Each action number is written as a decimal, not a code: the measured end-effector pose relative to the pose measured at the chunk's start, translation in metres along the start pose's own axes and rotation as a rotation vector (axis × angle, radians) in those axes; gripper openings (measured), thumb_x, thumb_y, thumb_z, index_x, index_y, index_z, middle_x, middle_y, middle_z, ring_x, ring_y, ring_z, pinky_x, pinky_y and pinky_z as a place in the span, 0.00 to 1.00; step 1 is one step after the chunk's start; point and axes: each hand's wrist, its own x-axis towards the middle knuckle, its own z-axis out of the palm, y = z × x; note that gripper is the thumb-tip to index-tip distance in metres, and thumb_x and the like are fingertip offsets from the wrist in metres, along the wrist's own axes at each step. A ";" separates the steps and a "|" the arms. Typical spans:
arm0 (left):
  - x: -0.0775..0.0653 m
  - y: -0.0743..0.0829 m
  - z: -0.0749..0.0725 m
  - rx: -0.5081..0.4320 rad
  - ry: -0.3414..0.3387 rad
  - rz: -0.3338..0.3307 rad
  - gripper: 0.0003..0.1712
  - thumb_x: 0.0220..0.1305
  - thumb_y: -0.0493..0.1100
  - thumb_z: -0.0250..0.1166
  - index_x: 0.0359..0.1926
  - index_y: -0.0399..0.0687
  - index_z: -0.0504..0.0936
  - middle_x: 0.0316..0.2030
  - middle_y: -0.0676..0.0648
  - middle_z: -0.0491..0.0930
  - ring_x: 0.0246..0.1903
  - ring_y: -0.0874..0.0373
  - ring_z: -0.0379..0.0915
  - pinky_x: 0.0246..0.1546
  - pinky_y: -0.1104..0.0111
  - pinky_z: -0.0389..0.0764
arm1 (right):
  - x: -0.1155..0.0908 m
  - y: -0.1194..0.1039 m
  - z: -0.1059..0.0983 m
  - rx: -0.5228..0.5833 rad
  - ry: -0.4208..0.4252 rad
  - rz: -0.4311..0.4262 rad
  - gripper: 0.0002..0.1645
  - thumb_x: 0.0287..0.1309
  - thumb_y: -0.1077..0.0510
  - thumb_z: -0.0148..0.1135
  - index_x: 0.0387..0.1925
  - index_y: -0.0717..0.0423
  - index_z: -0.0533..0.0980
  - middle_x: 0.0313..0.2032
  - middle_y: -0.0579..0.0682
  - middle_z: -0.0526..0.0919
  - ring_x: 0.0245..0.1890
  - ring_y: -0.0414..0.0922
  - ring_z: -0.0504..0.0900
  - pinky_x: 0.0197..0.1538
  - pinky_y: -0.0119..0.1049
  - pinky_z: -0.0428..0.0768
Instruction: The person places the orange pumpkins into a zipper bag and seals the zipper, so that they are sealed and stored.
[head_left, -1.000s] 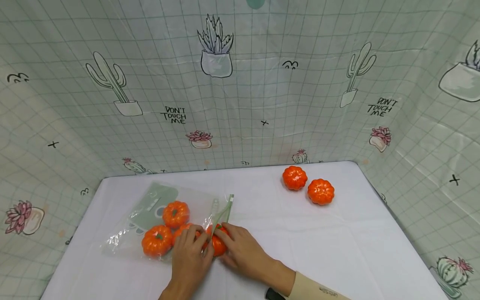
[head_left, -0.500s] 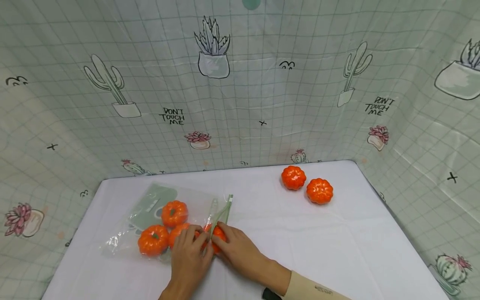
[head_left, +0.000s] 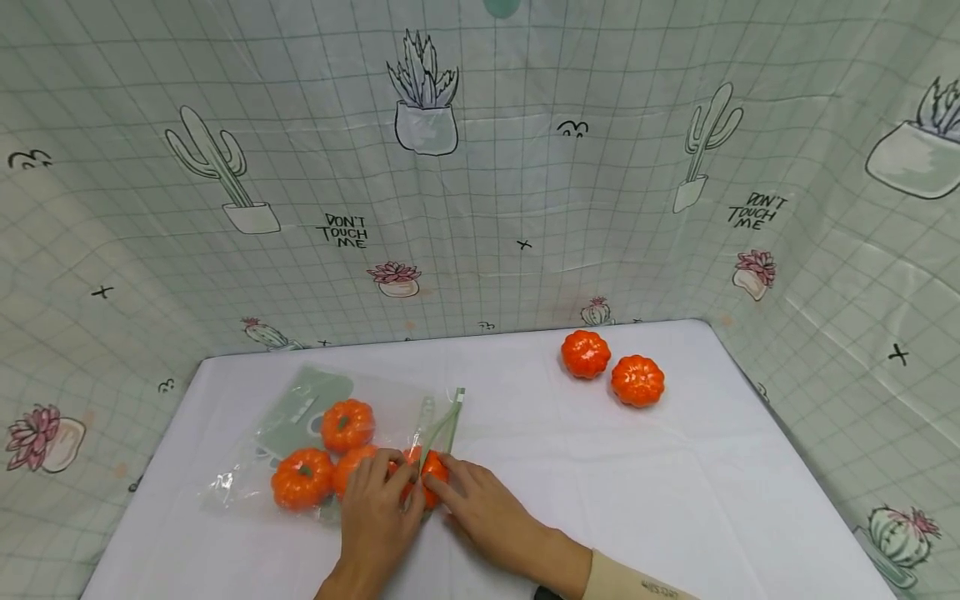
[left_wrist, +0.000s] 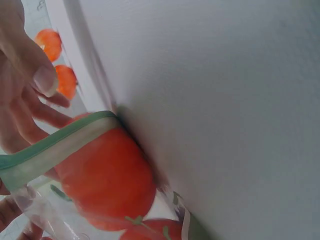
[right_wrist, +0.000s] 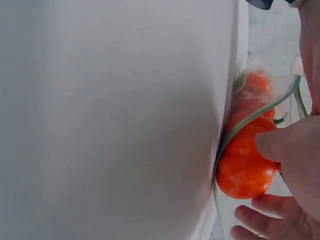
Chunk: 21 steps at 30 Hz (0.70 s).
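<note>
Eyeing glossy orange pumpkin [right_wrist: 245,165] at clear bag's [head_left: 393,417] green mouth.
I'm seeing L hand [head_left: 378,512] pinching bag's rim [head_left: 444,422], R hand [head_left: 491,512] touching pumpkin, fingers loose; tbl [head_left: 637,483] running R to edge [head_left: 797,462].

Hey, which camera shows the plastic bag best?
The head view: it shows most of the plastic bag, with orange pumpkins inside, though the left hand covers part. The left wrist view gives a close-up of its green-edged mouth; the right wrist view shows that edge slanting across, with a little clear plastic behind.
</note>
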 end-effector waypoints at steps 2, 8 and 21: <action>0.000 -0.001 0.001 -0.008 0.024 0.020 0.08 0.46 0.34 0.77 0.28 0.45 0.86 0.37 0.46 0.78 0.34 0.51 0.72 0.35 0.58 0.76 | 0.001 0.001 0.000 -0.008 -0.011 -0.021 0.34 0.67 0.53 0.71 0.71 0.53 0.69 0.72 0.62 0.70 0.63 0.53 0.79 0.65 0.45 0.79; -0.001 -0.003 0.003 -0.005 0.063 0.055 0.09 0.44 0.33 0.76 0.27 0.45 0.85 0.36 0.46 0.78 0.33 0.50 0.74 0.33 0.58 0.75 | -0.001 0.004 -0.001 0.018 -0.078 -0.006 0.40 0.69 0.52 0.70 0.76 0.54 0.64 0.75 0.62 0.66 0.67 0.53 0.76 0.67 0.46 0.78; -0.001 -0.002 0.005 -0.004 0.064 0.053 0.11 0.42 0.32 0.78 0.28 0.45 0.86 0.37 0.46 0.78 0.30 0.52 0.70 0.30 0.61 0.72 | -0.001 0.004 -0.003 0.006 -0.105 -0.024 0.41 0.70 0.51 0.68 0.77 0.55 0.63 0.76 0.58 0.66 0.69 0.53 0.74 0.70 0.46 0.75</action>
